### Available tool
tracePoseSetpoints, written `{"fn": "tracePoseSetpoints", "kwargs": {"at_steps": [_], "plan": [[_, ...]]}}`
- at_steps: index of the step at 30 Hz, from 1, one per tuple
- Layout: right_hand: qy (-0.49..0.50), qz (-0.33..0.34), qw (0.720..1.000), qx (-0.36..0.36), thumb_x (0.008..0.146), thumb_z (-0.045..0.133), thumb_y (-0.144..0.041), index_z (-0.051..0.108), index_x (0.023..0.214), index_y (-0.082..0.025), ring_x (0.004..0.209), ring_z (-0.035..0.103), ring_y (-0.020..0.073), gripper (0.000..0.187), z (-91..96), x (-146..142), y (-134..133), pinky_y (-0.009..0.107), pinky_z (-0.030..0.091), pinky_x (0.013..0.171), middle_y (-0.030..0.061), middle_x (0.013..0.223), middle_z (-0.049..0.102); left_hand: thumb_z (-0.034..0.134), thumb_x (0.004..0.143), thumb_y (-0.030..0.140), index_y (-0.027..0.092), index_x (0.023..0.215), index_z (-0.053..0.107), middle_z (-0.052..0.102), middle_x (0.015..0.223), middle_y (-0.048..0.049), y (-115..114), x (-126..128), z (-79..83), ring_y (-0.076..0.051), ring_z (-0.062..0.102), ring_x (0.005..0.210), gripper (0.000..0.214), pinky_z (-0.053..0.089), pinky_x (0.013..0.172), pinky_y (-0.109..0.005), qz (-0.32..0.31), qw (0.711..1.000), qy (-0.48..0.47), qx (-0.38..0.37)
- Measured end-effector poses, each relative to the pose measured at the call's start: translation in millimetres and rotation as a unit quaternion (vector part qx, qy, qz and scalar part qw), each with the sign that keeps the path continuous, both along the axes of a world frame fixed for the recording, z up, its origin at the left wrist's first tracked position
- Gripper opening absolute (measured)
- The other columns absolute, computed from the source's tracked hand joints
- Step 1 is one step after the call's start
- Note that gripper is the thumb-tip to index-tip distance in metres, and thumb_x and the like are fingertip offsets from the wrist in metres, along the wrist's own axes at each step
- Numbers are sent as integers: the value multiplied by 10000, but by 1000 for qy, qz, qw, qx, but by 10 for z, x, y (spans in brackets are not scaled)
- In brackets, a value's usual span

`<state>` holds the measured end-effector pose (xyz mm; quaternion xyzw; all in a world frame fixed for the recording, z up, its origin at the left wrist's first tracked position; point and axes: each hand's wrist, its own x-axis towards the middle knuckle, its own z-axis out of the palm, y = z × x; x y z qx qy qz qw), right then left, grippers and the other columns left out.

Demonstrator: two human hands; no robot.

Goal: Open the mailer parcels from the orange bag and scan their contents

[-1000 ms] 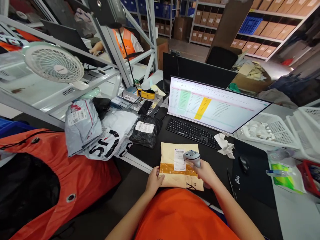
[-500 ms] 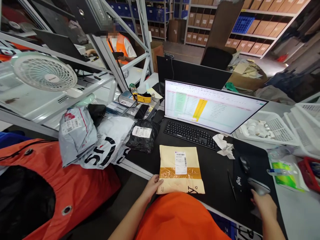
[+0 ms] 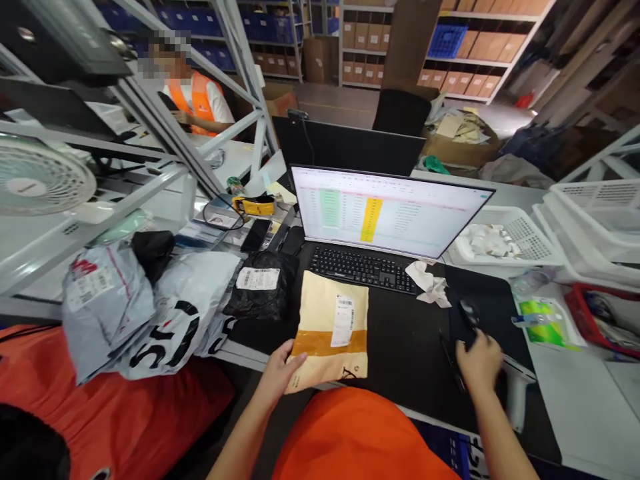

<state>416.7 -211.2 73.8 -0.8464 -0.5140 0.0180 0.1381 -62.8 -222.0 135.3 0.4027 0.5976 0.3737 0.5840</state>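
Observation:
My left hand [image 3: 281,368] grips the lower left corner of a pale yellow mailer [image 3: 327,367], thumb on top. The mailer has a white barcode label [image 3: 343,321] and a brown tape band, and its near left corner looks lifted off the black desk mat [image 3: 400,347]. My right hand [image 3: 481,360] is over the mat with thumb and fingers apart, its fingertips at the near end of a black mouse [image 3: 469,312]. Just right of that hand lies a grey handheld scanner [image 3: 518,393]. A black pen [image 3: 453,363] is to its left.
Behind the mailer stand a keyboard [image 3: 357,268] and a monitor [image 3: 395,213]. Crumpled tissue [image 3: 429,283] lies beside the keyboard. Packed bags [image 3: 185,307] and a black parcel [image 3: 263,287] crowd the left. White baskets [image 3: 530,233] stand right. A person in an orange vest [image 3: 200,100] sits beyond the frame.
My right hand has let go of the scanner and moved forward and left to the mouse. My left hand has tilted the mailer slightly. The whole view has shifted right.

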Motion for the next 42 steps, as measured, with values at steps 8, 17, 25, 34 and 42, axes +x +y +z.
{"fn": "tracePoseSetpoints", "kwargs": {"at_steps": [8, 17, 25, 34, 42], "plan": [[-30, 189, 981, 4, 814, 606, -184, 550, 1372, -154, 1279, 422, 319, 561, -251, -935, 1101, 429, 364, 1088, 175, 1388, 451, 539, 925, 212, 201, 1093, 698, 614, 790, -38, 13, -213, 789, -171, 571, 747, 231, 444, 642, -256, -163, 851, 370, 335], [-46, 229, 972, -13, 832, 476, -52, 661, 1255, -174, 1331, 366, 314, 477, -379, -1077, 1331, 438, 284, 1137, 156, 1430, 430, 479, 761, -21, 207, 1025, 649, 628, 894, -55, -199, 317, 403, -206, 563, 820, 388, 458, 686, -304, -339, 755, 481, 291], [-20, 225, 974, 13, 842, 487, -169, 581, 1290, -73, 1297, 391, 309, 468, -430, -990, 1142, 437, 346, 1097, 211, 1387, 420, 520, 775, 43, 248, 1093, 622, 637, 1053, -55, -276, 426, 443, -227, 558, 984, 392, 455, 867, -356, -337, 819, 425, 187], [-22, 44, 999, 12, 848, 459, -307, 542, 1282, -29, 1212, 437, 363, 523, -421, -359, 106, 507, 372, 1030, 251, 1292, 473, 559, 720, 74, 221, 1122, 648, 655, 1201, -88, -372, 246, 464, -275, 578, 1112, 438, 460, 941, -396, -247, 836, 464, 159], [-42, -11, 999, -26, 834, 480, -279, 560, 1267, 43, 1163, 461, 402, 546, -315, -246, -583, 539, 385, 996, 298, 1242, 478, 598, 792, 131, 225, 1053, 683, 700, 1133, -72, -390, 104, 470, -256, 637, 1047, 290, 514, 905, -375, -196, 839, 454, 227]]}}
